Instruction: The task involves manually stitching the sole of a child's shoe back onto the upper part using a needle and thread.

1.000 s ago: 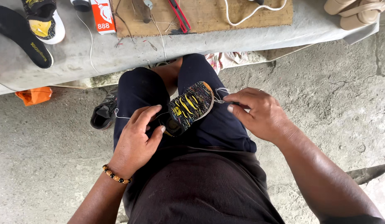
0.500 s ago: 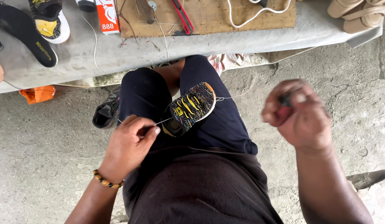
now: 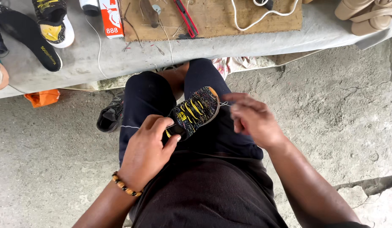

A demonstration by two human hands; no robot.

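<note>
Black rubber streaked with yellow faces up at us: the sole of a small shoe [image 3: 192, 112] lies across our lap, wedged between our knees in dark trousers. Our left hand [image 3: 147, 150], a beaded bracelet [image 3: 125, 186] at its wrist, is clamped around the heel end of the shoe, thumb and fingers closed on it. Our right hand [image 3: 253, 118] hovers just beside the toe end, slightly blurred, its fingers drawn together; a thin white thread [image 3: 224, 103] shows at the toe by the fingertips, though we cannot tell whether they pinch it. Another strand of thread crosses our left thigh. Beyond our knees runs a grey bench [image 3: 246, 42] carrying a wooden board [image 3: 246, 17], a red-handled tool [image 3: 186, 17], a white cord [image 3: 251, 21], a black insole [image 3: 29, 40] and a black-and-yellow shoe [image 3: 52, 21]. A black shoe [image 3: 109, 116] sits on the concrete floor [image 3: 331, 109] beside our left leg.
</note>
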